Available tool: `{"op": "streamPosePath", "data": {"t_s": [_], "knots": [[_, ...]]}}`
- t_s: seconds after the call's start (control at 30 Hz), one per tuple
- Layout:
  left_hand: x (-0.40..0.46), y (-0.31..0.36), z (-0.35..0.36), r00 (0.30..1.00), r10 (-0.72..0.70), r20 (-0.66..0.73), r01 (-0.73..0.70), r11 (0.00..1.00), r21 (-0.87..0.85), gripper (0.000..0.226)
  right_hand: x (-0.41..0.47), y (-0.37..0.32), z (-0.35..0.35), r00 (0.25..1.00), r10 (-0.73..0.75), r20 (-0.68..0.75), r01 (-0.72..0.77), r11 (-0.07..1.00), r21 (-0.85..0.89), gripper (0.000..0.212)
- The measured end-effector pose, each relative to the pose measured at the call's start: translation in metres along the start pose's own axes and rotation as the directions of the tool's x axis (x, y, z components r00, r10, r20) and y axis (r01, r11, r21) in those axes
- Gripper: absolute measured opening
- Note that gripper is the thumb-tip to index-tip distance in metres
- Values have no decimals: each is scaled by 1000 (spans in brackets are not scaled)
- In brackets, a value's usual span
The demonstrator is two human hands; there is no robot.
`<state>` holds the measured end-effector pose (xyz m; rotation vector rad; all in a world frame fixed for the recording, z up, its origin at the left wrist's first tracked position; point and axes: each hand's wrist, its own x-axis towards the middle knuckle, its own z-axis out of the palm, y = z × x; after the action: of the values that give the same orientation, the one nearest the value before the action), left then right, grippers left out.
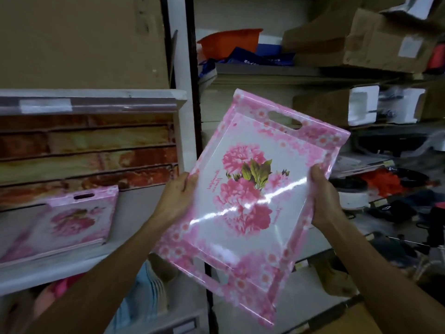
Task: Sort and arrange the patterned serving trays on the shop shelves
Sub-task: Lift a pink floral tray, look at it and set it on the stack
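The pink floral tray [255,189] is held up right of the matching stack [62,222] on the white shelf [72,273], long axis tilted upward; the left hand [175,198], nearer that stack, and the right hand [322,196] each grip a long edge.

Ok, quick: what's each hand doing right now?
Left hand: grips the pink tray by its left edge.
Right hand: grips the tray's right edge.
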<state>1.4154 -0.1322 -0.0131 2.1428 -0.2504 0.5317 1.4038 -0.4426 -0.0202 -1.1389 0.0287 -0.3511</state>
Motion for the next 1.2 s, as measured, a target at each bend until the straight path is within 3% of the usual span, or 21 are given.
{"op": "streamPosePath", "data": {"t_s": [0.17,0.33,0.47,0.63,0.73,0.8,1.0,1.2], "knots": [[-39,-38,-37,991,-93,-96,86,993,-75,36,-24,29,42,992,57,110,-57,998,-4,48],[-87,-90,-86,967,-234,-96,215,961,-173,36,-54,75,92,982,155,103,-145,984,-99,48],[-122,-133,-133,949,-275,-152,255,957,-139,32,-86,112,144,958,233,164,-217,970,-113,39],[-149,-180,-197,922,-321,-219,322,946,-31,35,-117,145,213,930,299,214,-284,953,-102,40],[-161,-202,-230,896,-362,-257,360,931,-57,38,-131,163,250,917,324,233,-309,946,-101,46],[-165,-210,-247,877,-390,-280,374,921,-111,37,-136,173,270,910,328,255,-309,944,-113,46],[-159,-234,-278,823,-476,-309,411,875,-254,41,-140,194,317,920,255,296,-202,959,-199,17],[-118,-252,-297,787,-520,-332,456,852,-256,50,-126,215,356,932,168,321,-65,949,-308,26]]}}
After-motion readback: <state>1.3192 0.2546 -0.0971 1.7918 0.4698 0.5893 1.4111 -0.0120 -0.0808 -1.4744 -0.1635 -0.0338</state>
